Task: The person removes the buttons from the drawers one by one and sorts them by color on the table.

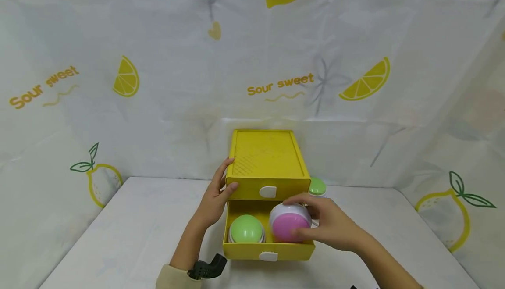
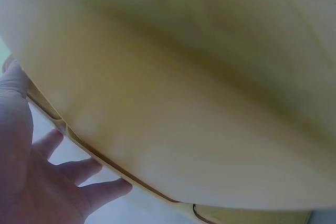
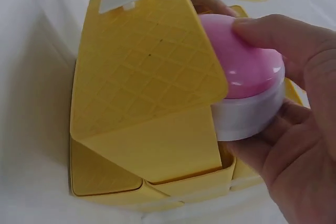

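Observation:
A yellow two-drawer box [image 1: 268,153] stands with its lower drawer [image 1: 244,251] pulled out. In that drawer's left part sits a green-topped round object [image 1: 246,229]. My right hand [image 1: 335,223] grips a pink and white round object [image 1: 291,223] at the drawer's right side, thumb on the pink top [image 3: 247,66] and fingers round the white base in the right wrist view. My left hand [image 1: 213,199] rests on the box's left side, its thumb at the upper drawer's front edge; in the left wrist view its fingers [image 2: 79,170] touch the box's side.
Another green-topped round object [image 1: 317,186] stands behind the box's right side on the white table [image 1: 158,219]. Behind the table hangs a white cloth [image 1: 177,83] printed with lemons. A dark band [image 1: 208,267] is on the left wrist.

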`<state>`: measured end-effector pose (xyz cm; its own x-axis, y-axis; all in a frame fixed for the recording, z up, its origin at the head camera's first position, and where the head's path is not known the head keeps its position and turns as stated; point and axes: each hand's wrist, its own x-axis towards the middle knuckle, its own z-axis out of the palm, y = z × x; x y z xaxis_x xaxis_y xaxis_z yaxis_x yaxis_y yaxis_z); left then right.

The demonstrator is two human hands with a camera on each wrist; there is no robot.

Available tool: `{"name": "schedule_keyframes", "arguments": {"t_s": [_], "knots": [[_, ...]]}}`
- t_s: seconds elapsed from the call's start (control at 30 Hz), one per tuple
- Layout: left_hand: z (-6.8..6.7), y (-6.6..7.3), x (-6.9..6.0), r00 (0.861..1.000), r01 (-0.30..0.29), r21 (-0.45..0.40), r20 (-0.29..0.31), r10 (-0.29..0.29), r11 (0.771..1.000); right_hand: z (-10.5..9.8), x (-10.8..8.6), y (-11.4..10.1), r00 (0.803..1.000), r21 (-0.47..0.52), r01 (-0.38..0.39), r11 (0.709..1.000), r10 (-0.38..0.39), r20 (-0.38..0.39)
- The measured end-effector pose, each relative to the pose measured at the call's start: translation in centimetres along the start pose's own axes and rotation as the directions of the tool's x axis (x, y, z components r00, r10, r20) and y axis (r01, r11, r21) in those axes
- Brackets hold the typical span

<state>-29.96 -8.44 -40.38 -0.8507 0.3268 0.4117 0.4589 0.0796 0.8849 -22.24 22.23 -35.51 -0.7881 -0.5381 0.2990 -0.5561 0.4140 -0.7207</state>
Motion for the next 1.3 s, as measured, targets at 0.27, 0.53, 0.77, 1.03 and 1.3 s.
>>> {"name": "schedule_keyframes", "arguments": {"t_s": [0.27,0.53,0.77,1.03,1.3], "knots": [[0.2,0.3,0.0,1.0,0.0,0.004,0.008,0.0,1.0,-0.8,-3.0,0.5,0.975,0.129,0.026,0.991,0.003,-0.221],[0.2,0.6,-0.1,1.0,0.013,0.012,-0.002,-0.013,1.0,-1.7,-5.7,2.1,0.938,0.252,-0.023,0.967,0.108,-0.33],[0.3,0.6,-0.1,1.0,0.016,0.012,-0.002,-0.016,1.0,-1.4,-7.8,4.5,0.827,0.258,-0.339,0.905,0.417,-0.377],[0.1,0.3,-0.1,1.0,0.015,-0.001,0.0,-0.015,1.0,0.4,-9.0,8.2,0.748,0.335,-0.457,0.824,0.56,-0.357],[0.0,0.3,-0.1,0.999,0.033,0.008,-0.007,-0.033,0.999,1.6,-8.9,10.8,0.668,0.236,-0.641,0.73,0.682,-0.296]]}}
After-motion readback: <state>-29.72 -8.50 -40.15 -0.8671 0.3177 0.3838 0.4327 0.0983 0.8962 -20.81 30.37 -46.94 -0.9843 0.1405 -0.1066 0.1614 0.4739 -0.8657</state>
